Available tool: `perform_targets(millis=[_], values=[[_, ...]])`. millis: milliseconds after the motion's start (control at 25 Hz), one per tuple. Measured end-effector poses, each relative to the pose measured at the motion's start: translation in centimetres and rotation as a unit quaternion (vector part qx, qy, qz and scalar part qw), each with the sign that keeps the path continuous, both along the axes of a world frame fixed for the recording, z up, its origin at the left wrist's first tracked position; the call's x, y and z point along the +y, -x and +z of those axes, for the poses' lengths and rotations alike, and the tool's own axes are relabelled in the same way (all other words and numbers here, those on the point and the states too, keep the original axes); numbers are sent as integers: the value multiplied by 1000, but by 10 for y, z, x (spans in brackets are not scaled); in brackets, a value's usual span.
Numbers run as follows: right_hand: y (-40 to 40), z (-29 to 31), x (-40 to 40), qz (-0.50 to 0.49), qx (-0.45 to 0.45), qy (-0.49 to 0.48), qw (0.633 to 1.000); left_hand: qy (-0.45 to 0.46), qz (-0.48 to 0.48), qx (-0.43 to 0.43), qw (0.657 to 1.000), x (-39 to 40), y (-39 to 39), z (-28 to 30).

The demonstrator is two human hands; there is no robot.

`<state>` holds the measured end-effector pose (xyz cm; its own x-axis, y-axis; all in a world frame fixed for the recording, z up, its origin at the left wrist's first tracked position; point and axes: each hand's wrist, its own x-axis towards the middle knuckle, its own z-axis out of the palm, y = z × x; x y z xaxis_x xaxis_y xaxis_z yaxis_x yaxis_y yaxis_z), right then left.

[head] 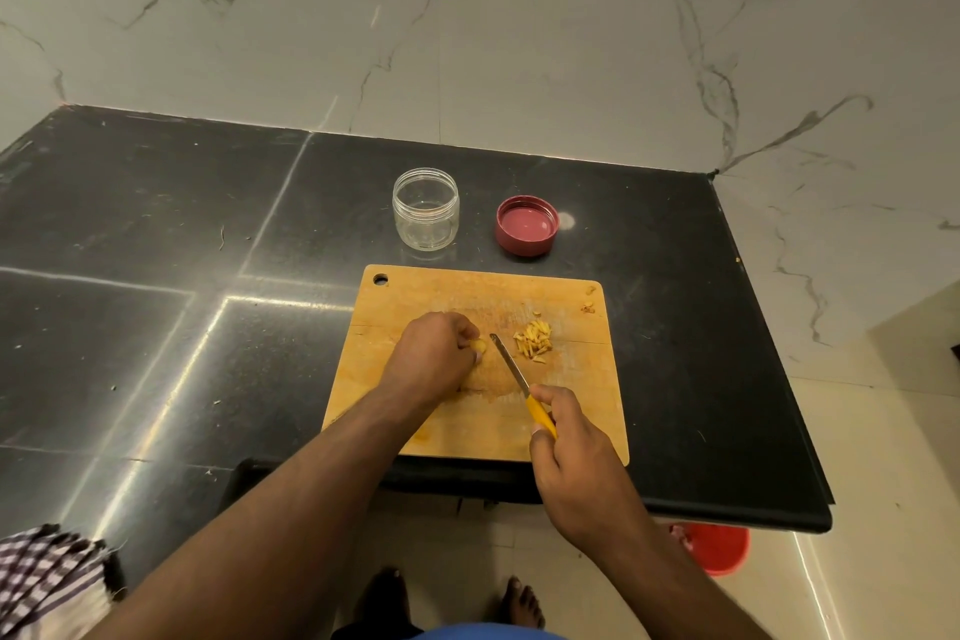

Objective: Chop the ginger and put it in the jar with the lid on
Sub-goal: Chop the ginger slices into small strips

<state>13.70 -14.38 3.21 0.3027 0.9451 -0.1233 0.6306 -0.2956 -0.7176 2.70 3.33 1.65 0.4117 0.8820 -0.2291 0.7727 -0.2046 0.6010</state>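
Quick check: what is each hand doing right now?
Left hand: fingers curled, holding the ginger piece on the cutting board.
Right hand: gripping the knife by its yellow handle.

We see our bare forearms with no sleeves, bare feet (524, 600) on the floor, and a blue garment (483, 632) at our waist.

We're seeing the ginger piece (479, 346) lying mid-board on the cutting board (415, 411), chopped ginger (533, 339) piling toward its right edge; clear jar (426, 209) standing open beyond the board's far edge, red lid (526, 226) lying upturned beside it.
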Motion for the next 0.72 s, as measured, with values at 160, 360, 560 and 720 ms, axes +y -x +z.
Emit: perform_targets(millis=[160, 360, 560, 720], values=[[3, -2, 7, 17, -16, -12, 1000, -8, 6, -2, 1000, -1, 0, 1], [7, -7, 13, 38, -35, -32, 998, -9, 9, -4, 1000, -1, -1, 2], [8, -11, 17, 45, -44, -23, 998, -7, 8, -1, 1000, -1, -1, 2], [10, -12, 25, 45, -70, -5, 996, -5, 9, -5, 1000, 0, -1, 2]])
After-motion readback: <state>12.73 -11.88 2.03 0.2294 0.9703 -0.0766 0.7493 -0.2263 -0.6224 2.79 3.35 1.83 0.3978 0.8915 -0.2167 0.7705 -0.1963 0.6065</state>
